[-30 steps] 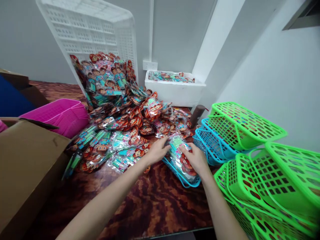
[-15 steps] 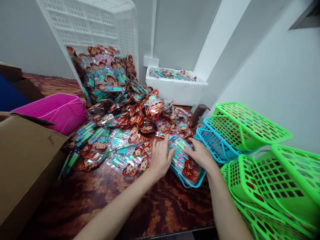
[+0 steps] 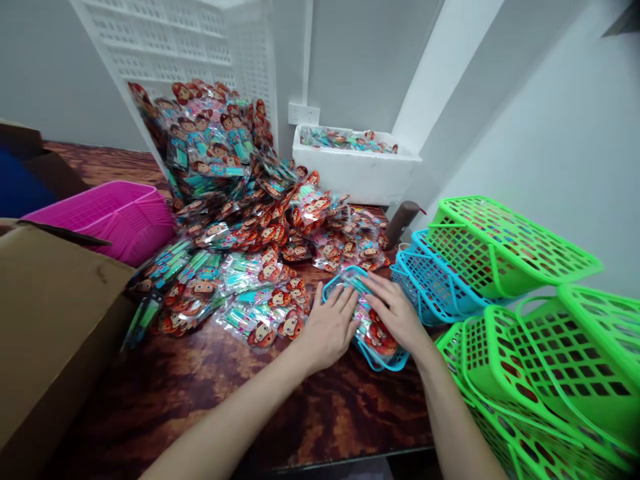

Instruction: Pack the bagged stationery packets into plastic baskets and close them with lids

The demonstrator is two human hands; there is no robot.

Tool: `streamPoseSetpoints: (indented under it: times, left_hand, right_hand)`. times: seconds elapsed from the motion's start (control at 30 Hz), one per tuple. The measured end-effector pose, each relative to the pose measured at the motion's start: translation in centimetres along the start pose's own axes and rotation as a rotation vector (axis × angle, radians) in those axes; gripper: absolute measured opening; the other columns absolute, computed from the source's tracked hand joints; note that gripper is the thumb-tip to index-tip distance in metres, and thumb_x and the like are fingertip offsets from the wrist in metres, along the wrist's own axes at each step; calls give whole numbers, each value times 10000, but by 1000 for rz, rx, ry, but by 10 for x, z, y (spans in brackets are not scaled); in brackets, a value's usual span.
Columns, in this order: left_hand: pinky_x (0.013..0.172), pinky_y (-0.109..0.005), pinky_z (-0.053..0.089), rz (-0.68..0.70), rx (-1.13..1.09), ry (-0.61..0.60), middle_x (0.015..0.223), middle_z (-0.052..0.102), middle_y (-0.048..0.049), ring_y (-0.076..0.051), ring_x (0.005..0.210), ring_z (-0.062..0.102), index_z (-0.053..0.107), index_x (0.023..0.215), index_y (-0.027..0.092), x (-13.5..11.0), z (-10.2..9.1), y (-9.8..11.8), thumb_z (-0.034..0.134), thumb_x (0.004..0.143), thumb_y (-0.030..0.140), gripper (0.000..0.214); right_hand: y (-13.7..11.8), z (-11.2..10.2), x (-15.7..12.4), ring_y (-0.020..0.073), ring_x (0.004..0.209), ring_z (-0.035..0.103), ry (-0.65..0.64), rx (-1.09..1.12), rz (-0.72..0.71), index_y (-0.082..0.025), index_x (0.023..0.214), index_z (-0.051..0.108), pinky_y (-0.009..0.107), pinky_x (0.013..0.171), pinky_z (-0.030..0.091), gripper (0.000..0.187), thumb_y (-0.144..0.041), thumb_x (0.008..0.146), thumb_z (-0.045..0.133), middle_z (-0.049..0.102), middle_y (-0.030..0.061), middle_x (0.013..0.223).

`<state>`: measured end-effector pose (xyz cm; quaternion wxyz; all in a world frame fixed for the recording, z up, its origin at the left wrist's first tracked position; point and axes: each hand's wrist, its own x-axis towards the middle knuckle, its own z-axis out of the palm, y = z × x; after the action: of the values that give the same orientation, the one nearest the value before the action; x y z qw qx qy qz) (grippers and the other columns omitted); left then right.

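Observation:
A small blue plastic basket (image 3: 384,362) stands on the table in front of me, filled with clear bags of cartoon-figure items (image 3: 375,331) with red-haired heads. My left hand (image 3: 330,327) lies over the basket's left side, fingers stretched out on the bags. From the right, my right hand (image 3: 397,310) rests its extended fingers on the same bags. Neither hand is closed around anything. Just left of the basket, more flat bags (image 3: 267,310) of the same figures lie on the wood-patterned table (image 3: 320,427). The hands cover part of the basket's contents.
A big heap of bagged figures (image 3: 260,220) spills from a tipped white crate (image 3: 165,40). Behind stands a white foam box (image 3: 357,173). Green baskets (image 3: 515,243) and blue baskets (image 3: 440,283) are stacked at right. Pink baskets (image 3: 135,223) and a cardboard box (image 3: 60,320) sit at left.
My left hand has moved from the basket's left edge onto the bags, its fingers now flat. My right hand has shifted slightly, fingers stretched further across the bags.

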<state>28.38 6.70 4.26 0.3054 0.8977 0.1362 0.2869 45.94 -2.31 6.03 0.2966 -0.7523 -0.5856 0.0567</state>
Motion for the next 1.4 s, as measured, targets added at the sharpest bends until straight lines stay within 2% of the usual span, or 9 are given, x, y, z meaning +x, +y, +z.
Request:
streamPoseSetpoints:
  times: [0.13,0.43,0.53,0.63,0.8,1.0,1.13,1.3,1.4]
  left_hand:
    - [1203,-574,-42,-81,59,55,1515,444,-158,-321,1413,395,481,1429,224,-5,4,8,514,973,313,466]
    - [1193,-644,72,-59,396,20,1326,613,-98,-302,1287,508,626,1246,265,-14,-7,14,456,998,264,300]
    - [1196,-639,106,-96,498,20,1291,640,-87,-301,1275,517,677,1142,221,-16,-13,22,430,1015,312,293]
    - [1203,-637,108,-151,517,-8,1333,618,-111,-306,1297,502,662,1167,174,-21,-18,37,468,998,365,321]
    - [1217,-613,137,-170,494,-82,1499,472,-137,-290,1403,403,459,1426,118,-30,-10,49,511,971,394,534]
    - [1208,-633,103,-231,620,-122,1520,409,-213,-331,1445,340,441,1437,30,-23,12,40,401,1016,365,539]
    - [1202,-636,125,-208,564,-94,1544,378,-203,-315,1464,307,379,1472,47,-30,9,37,326,1038,416,571]
    - [1252,-503,114,-168,391,53,1484,490,-118,-212,1426,372,412,1436,112,-59,-2,45,319,1043,435,517]
    - [1250,-518,88,-98,408,66,1407,562,-89,-220,1374,427,479,1376,136,-67,-2,51,342,1034,378,441]
  right_hand:
    - [-7,7,-13,265,1394,385,-97,-133,8,-345,1472,446,496,1113,321,457,-397,1026,362,396,-1,1566]
    - [-35,18,-16,348,1189,517,-47,-484,127,-263,1406,544,527,926,442,452,-425,1014,390,515,124,1463]
    - [-42,18,-31,355,1254,495,-74,-461,160,-219,1442,504,535,971,439,509,-464,1015,375,495,147,1475]
    - [-41,5,-42,292,1349,455,-143,-273,100,-198,1450,494,493,1083,395,511,-436,1036,313,513,119,1470]
    - [-37,-7,-47,252,1362,433,-40,-125,-20,-201,1373,582,459,1151,343,437,-366,1023,378,471,58,1513]
    - [-41,22,-45,281,1233,519,17,-284,-28,-168,1325,627,476,1082,396,419,-277,1014,367,593,52,1400]
    - [-32,33,-52,300,1172,550,104,-338,-65,-131,1253,673,478,1028,423,454,-308,1015,330,633,75,1346]
    - [-5,42,-57,317,1094,599,200,-257,-208,-131,1239,665,495,958,452,531,-463,1001,326,664,113,1291]
    - [-1,41,-58,339,1178,574,253,-196,-272,-145,1283,631,526,1013,413,535,-486,982,351,638,132,1321]
